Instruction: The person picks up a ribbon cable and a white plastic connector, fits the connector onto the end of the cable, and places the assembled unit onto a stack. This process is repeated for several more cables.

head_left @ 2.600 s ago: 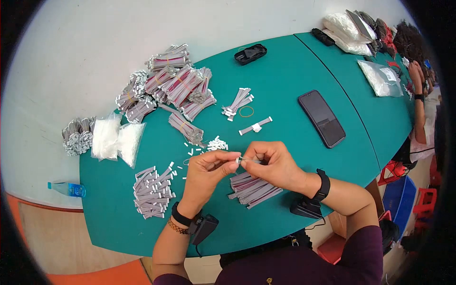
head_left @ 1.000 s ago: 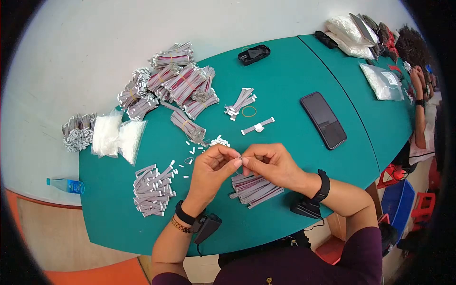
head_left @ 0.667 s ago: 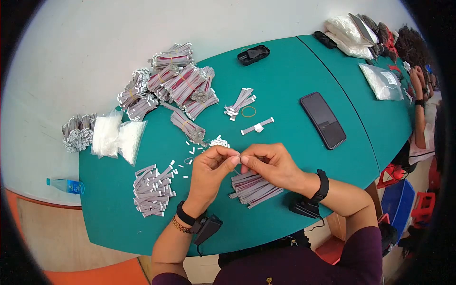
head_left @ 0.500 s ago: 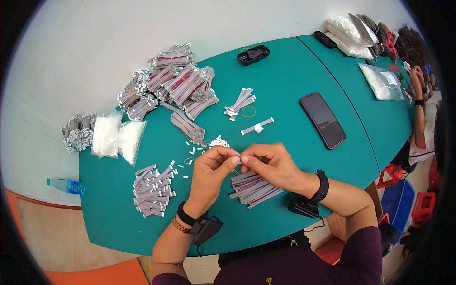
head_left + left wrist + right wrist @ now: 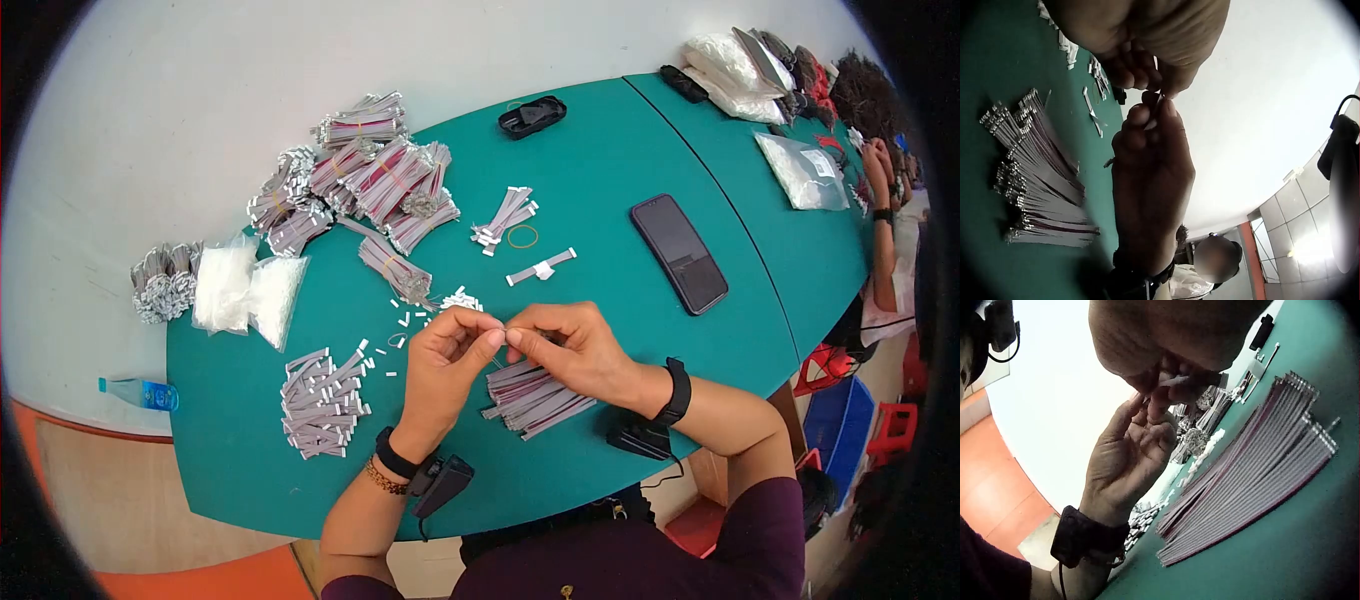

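Note:
Both hands meet fingertip to fingertip above the green table (image 5: 570,480). My left hand (image 5: 440,365) pinches a small white connector between thumb and forefinger, almost wholly covered by the fingertips. My right hand (image 5: 580,350) pinches a short flat ribbon cable (image 5: 1175,380) right against it; the fingers hide most of the cable. Beneath the right hand lies a fanned stack of grey ribbon cables (image 5: 540,402) with a few dark red edges. Loose white connectors (image 5: 460,298) are scattered just beyond the left hand. To its left is a heap of cables with white ends (image 5: 323,405).
Banded cable bundles (image 5: 385,180) are piled at the back left, beside bags of white parts (image 5: 222,285). A few cables (image 5: 505,217), a rubber band (image 5: 522,236), a single cable (image 5: 542,267) and a phone (image 5: 680,253) lie beyond the hands. A bottle (image 5: 140,392) is at far left.
At first a white connector and cable showed between slightly parted hands; the fingertips have since come together and cover them. Over the last half second the hands hardly move.

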`<state>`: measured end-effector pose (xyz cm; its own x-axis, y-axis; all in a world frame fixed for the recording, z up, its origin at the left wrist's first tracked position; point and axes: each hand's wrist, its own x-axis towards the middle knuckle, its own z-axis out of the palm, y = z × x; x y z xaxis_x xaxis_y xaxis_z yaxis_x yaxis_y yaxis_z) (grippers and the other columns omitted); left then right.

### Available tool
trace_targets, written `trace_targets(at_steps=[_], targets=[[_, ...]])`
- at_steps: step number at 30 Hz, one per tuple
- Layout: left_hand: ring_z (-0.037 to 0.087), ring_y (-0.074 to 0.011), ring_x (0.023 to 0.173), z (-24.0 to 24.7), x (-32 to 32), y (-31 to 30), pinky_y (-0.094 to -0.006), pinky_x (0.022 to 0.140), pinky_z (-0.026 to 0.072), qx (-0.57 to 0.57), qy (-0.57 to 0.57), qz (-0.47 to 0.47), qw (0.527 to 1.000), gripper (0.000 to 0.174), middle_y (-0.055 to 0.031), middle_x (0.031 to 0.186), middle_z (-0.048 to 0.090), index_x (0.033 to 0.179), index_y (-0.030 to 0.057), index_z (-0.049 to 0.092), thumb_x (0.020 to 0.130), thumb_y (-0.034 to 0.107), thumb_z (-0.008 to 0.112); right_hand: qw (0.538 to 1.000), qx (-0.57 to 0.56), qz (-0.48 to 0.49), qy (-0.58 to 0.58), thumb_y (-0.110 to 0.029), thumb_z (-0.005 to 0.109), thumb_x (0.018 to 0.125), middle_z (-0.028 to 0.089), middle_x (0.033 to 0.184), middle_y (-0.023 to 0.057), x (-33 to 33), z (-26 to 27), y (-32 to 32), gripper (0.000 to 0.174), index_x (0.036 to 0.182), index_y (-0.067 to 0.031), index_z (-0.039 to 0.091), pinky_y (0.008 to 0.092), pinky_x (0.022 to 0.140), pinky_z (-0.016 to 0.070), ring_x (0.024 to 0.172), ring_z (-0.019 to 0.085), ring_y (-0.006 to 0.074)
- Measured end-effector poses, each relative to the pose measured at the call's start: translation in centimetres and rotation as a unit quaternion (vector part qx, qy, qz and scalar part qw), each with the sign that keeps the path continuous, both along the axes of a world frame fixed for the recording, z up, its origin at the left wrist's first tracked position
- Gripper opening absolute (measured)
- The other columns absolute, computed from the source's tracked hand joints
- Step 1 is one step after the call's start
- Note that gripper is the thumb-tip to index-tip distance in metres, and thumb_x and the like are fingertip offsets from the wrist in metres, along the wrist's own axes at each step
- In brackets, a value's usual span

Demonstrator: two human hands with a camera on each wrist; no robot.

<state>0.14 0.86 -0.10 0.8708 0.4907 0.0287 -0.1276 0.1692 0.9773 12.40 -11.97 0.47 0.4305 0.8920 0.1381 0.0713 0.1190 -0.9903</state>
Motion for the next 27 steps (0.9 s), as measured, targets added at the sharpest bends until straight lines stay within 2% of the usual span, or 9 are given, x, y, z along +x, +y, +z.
trace_targets(at_steps=[2,14,17,20,27], targets=[[0.052,-0.0076,0.072,0.2,0.1,-0.3,-0.0205,0.065,0.0422,-0.002,-0.004,0.013,1.0,0.009,-0.0026,0.083,0.059,0.091,0.0007,0.058,0.085,0.005,0.063,1.0,-0.002,-0.003,0.007,-0.015,0.055,0.09,0.06,0.067,0.0016,-0.1,0.0,0.0,0.019,0.084,0.0014,0.063,0.0224,0.049,0.0382,0.058,0.047,0.0038],[0.051,-0.0075,0.071,0.0,0.2,-0.8,-0.0207,0.066,0.0415,-0.018,-0.019,0.028,0.999,0.009,-0.0021,0.083,0.057,0.091,0.0014,0.056,0.084,0.004,0.062,1.0,0.002,-0.006,0.031,-0.016,0.054,0.091,0.06,0.067,0.002,-0.3,-0.2,0.2,0.02,0.083,0.0009,0.063,0.0222,0.051,0.0404,0.06,0.05,0.0046],[0.053,-0.0057,0.079,-0.3,0.0,-0.6,-0.0203,0.071,0.0427,-0.014,-0.01,0.012,1.0,0.008,-0.0008,0.087,0.058,0.092,0.0015,0.056,0.086,0.005,0.061,1.0,0.0,-0.009,0.026,-0.016,0.054,0.091,0.06,0.067,0.002,-0.3,-0.2,0.2,0.02,0.083,0.0008,0.063,0.0223,0.05,0.0401,0.059,0.05,0.0046],[0.05,-0.0073,0.071,0.0,0.2,-1.0,-0.0205,0.065,0.0411,-0.001,-0.014,0.032,0.999,0.009,-0.002,0.083,0.057,0.091,0.0017,0.056,0.084,0.004,0.062,1.0,0.001,-0.012,0.021,-0.015,0.054,0.091,0.06,0.066,0.0017,-0.3,-0.2,0.2,0.02,0.083,0.0007,0.063,0.0223,0.049,0.0395,0.059,0.05,0.0044],[0.051,-0.0063,0.072,0.6,0.2,-1.3,-0.0198,0.065,0.0416,0.032,-0.03,0.031,0.999,0.009,-0.0013,0.083,0.058,0.091,0.0012,0.056,0.086,0.006,0.061,1.0,0.004,-0.025,-0.017,-0.012,0.056,0.089,0.06,0.066,0.0033,-0.3,-0.4,0.2,0.016,0.085,0.0012,0.062,0.0226,0.05,0.0401,0.059,0.05,0.0047]])
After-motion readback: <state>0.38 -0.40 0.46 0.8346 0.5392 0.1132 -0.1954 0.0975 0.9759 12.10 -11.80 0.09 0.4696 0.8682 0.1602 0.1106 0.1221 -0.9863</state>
